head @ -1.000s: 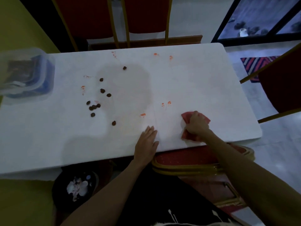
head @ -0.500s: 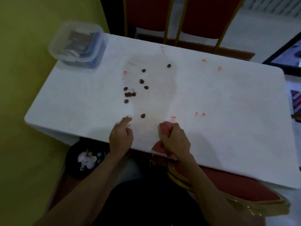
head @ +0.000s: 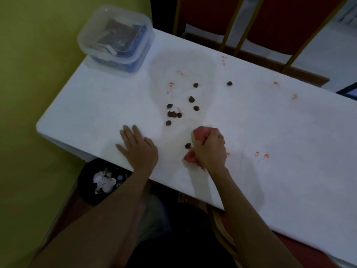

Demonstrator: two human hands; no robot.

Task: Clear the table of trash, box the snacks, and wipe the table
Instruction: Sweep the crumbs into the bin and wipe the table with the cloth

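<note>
Right grip (head: pixel 210 149): clenched a crumpled pink cloth (head: pixel 200 133).
Left grip (head: pixel 140 149): lay spread flat on the smooth white bench (head: pixel 280 132).
Crumbs (head: pixel 174 114): dark, lumpy.

The table (head: pixel 270 132) runs from the left middle of the frame down to the lower right. On its far corner, in the upper left, stands a box (head: pixel 116 37) with things in it. Small lumps (head: pixel 173 114) lie scattered at the centre, behind the two hands. The left hand (head: pixel 138 149) lies flat near the front edge. To its right, the right hand (head: pixel 210 149) grips a cloth (head: pixel 201 133) on the table, and a single lump (head: pixel 187 145) lies just left of the cloth. Under the front edge, lower left, stands a bin (head: pixel 90 190). Two chairs (head: pixel 280 20) stand behind the table, at the top.
</note>
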